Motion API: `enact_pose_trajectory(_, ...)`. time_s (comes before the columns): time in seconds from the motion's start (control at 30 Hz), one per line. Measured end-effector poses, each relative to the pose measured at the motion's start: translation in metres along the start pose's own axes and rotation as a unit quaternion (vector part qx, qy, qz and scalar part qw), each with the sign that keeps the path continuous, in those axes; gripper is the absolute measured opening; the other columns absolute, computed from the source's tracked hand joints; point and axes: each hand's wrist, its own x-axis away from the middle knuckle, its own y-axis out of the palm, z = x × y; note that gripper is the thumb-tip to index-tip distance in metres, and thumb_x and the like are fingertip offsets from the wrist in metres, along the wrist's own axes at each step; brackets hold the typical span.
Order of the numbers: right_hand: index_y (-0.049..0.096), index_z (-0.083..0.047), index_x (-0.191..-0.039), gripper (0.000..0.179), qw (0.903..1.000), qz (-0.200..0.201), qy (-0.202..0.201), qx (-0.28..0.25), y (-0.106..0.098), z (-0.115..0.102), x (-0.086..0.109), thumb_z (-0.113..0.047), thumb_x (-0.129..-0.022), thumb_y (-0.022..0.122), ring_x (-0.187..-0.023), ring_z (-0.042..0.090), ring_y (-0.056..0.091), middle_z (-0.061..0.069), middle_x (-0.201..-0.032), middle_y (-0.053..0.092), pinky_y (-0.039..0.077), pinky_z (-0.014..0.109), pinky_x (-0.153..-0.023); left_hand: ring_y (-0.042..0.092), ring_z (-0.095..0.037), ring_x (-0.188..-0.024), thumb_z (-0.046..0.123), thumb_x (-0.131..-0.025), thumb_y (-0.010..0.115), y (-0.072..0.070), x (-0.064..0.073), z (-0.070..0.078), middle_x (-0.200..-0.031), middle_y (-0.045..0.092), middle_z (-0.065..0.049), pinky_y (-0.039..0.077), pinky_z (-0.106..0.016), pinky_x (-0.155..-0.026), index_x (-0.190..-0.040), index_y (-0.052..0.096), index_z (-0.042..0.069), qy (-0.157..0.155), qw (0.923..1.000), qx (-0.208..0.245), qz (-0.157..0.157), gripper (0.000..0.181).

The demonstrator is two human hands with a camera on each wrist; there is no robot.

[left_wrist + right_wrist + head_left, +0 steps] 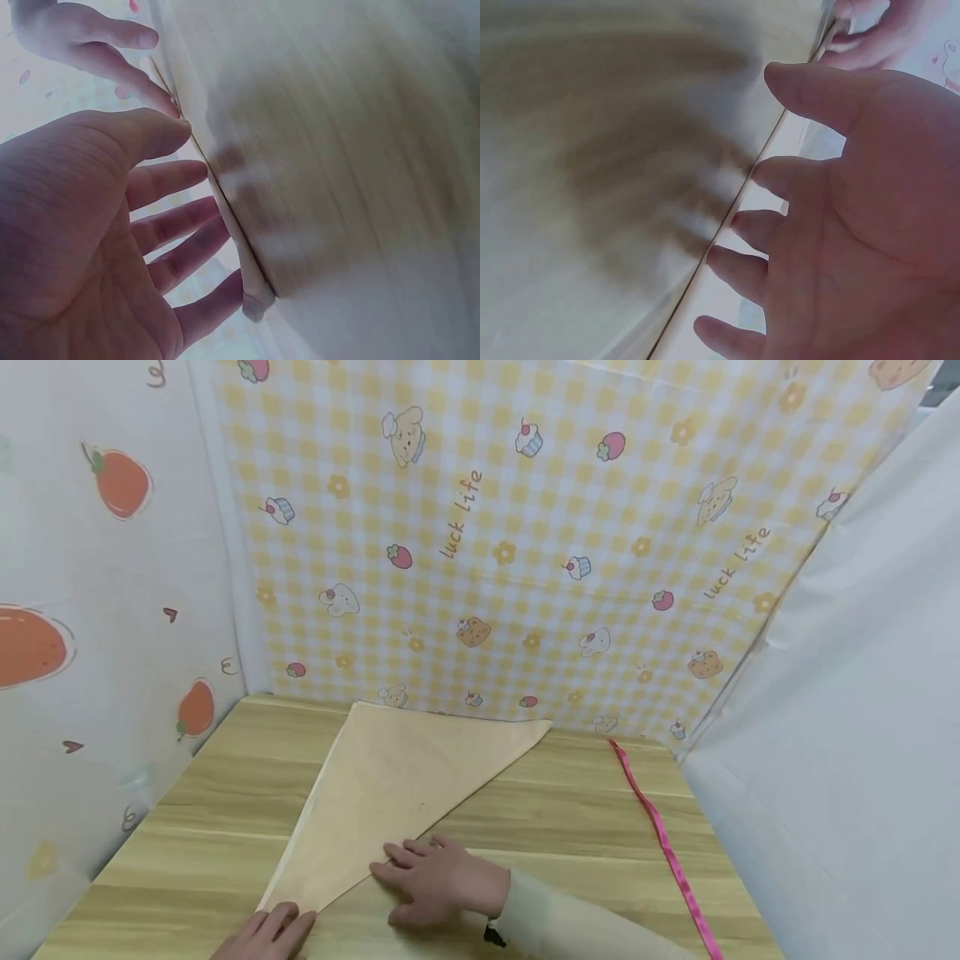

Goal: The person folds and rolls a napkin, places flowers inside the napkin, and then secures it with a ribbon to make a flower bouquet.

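Observation:
A beige cloth (405,777), folded into a triangle with a paler strip along its left edge, lies flat on the wooden table. My left hand (266,933) rests at its lower corner, partly cut off by the head view's bottom edge. In the left wrist view, that hand (97,202) has its fingers extended, tips at the cloth edge. Farther up the slanting edge, my right hand (442,878) touches the cloth with spread fingertips. The right wrist view shows the same hand (855,202) with straight, separated fingers along the fold.
A pink ribbon (675,860) runs down the right side of the wooden table (570,827). Behind the table hangs a yellow checked curtain (495,585). White sheets close off the left (105,568) and right (847,710) sides.

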Motion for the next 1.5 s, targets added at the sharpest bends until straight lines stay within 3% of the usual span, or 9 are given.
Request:
enact_pose_trajectory(0.1,0.013,-0.052,-0.169,0.071,0.9998,-0.005,-0.002,-0.018,0.000,0.010,0.003,-0.069,-0.107,0.044,-0.166,0.011,0.022,-0.015,-0.180,0.012,0.024,0.050,-0.134,0.054,-0.009,-0.080,0.081,-0.063,0.082,0.003,0.004,-0.003,-0.099,0.060,0.012,0.042,-0.023,-0.059,-0.106,0.078,0.026,0.017,0.9980,0.006,0.061,0.071)
enact_pose_trajectory(0.17,0.013,-0.052,-0.169,0.071,0.9997,-0.008,-0.004,-0.023,0.001,0.017,0.005,-0.069,-0.108,0.043,-0.166,0.012,0.020,-0.014,-0.180,0.011,0.024,0.050,-0.134,0.053,-0.008,-0.079,0.083,-0.062,0.082,0.003,0.005,-0.004,-0.098,0.060,0.012,0.041,-0.023,-0.058,-0.105,0.078,0.026,0.020,0.9969,0.008,0.075,0.072)
enact_pose_trajectory(0.33,0.013,-0.050,-0.170,0.070,0.9994,-0.005,-0.015,-0.030,0.002,0.033,0.005,-0.067,-0.109,0.043,-0.168,0.015,0.018,-0.012,-0.181,0.011,0.023,0.050,-0.134,0.053,-0.007,-0.080,0.080,-0.064,0.084,0.002,0.004,-0.005,-0.101,0.060,0.013,0.040,-0.022,-0.058,-0.107,0.079,0.026,0.014,0.9983,0.008,0.057,0.069)
enact_pose_trajectory(0.5,0.016,-0.047,-0.171,0.071,0.9989,0.006,-0.009,-0.046,0.004,0.047,0.006,-0.066,-0.109,0.044,-0.168,0.018,0.017,-0.009,-0.181,0.012,0.022,0.053,-0.134,0.051,-0.006,-0.078,0.074,-0.065,0.086,0.001,0.003,-0.006,-0.100,0.060,0.012,0.037,-0.021,-0.056,-0.105,0.079,0.026,0.030,0.9964,0.005,0.079,0.063)
enact_pose_trajectory(0.73,0.017,-0.048,-0.170,0.069,0.9976,0.009,0.001,-0.068,0.003,0.063,0.012,-0.065,-0.109,0.045,-0.169,0.021,0.016,-0.008,-0.182,0.011,0.021,0.056,-0.134,0.054,-0.005,-0.081,0.036,-0.062,0.103,-0.001,-0.001,-0.006,-0.103,0.059,0.014,0.039,-0.020,-0.055,-0.109,0.078,0.028,0.032,0.9973,-0.026,0.060,0.054)
enact_pose_trajectory(0.83,0.018,-0.048,-0.170,0.069,0.9961,0.009,0.012,-0.088,0.003,0.069,0.014,-0.064,-0.109,0.046,-0.169,0.022,0.015,-0.007,-0.182,0.011,0.019,0.056,-0.134,0.054,-0.006,-0.081,0.036,-0.064,0.103,-0.001,-0.002,-0.005,-0.103,0.059,0.014,0.040,-0.020,-0.056,-0.110,0.078,0.028,0.032,0.9976,-0.028,0.054,0.052)
enact_pose_trajectory(1.1,0.021,-0.045,-0.171,0.069,0.9935,0.022,0.044,-0.102,0.008,0.087,0.016,-0.064,-0.109,0.046,-0.168,0.027,0.017,-0.006,-0.181,0.015,0.016,0.060,-0.134,0.054,-0.007,-0.086,0.083,-0.066,0.083,-0.001,0.002,-0.002,-0.105,0.059,0.015,0.043,-0.024,-0.061,-0.111,0.078,0.029,-0.011,0.9999,-0.002,0.005,0.071)
enact_pose_trajectory(1.33,0.025,-0.042,-0.170,0.068,0.9911,0.039,0.068,-0.108,0.012,0.105,0.018,-0.065,-0.109,0.044,-0.168,0.030,0.018,-0.005,-0.181,0.018,0.010,0.064,-0.133,0.053,-0.006,-0.084,0.084,-0.063,0.081,0.000,0.004,-0.004,-0.103,0.059,0.014,0.041,-0.023,-0.060,-0.108,0.079,0.029,0.001,0.9990,-0.002,0.045,0.071)
enact_pose_trajectory(1.5,0.026,-0.040,-0.171,0.068,0.9897,0.038,0.081,-0.112,0.011,0.113,0.020,-0.065,-0.109,0.044,-0.168,0.030,0.018,-0.003,-0.181,0.019,0.009,0.065,-0.133,0.054,-0.005,-0.087,0.085,-0.065,0.080,-0.002,0.003,-0.001,-0.106,0.060,0.016,0.044,-0.025,-0.064,-0.112,0.078,0.031,-0.015,0.9998,-0.003,0.014,0.071)
